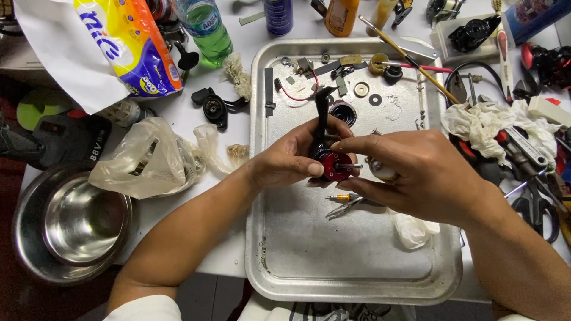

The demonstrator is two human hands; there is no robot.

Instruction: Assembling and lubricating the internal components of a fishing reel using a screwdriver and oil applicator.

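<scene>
At the far left we see a steel bowl (83, 223) and a crumpled clear plastic bag (146, 160) on the white table (196, 134), with a black reel handle (215, 106) lying just beside the metal tray (333, 273). Over the tray our left hand (294, 157) closes around the red and black reel body (330, 160), thumb pressed on its red face, holding it above the tray's bare middle. Our right hand (416, 172) pinches the small shaft on the reel's right side with its fingertips, above small pliers (345, 207) and a white wad (413, 229), and crumpled white tissue (476, 125) lies beyond the tray's right rim.
</scene>
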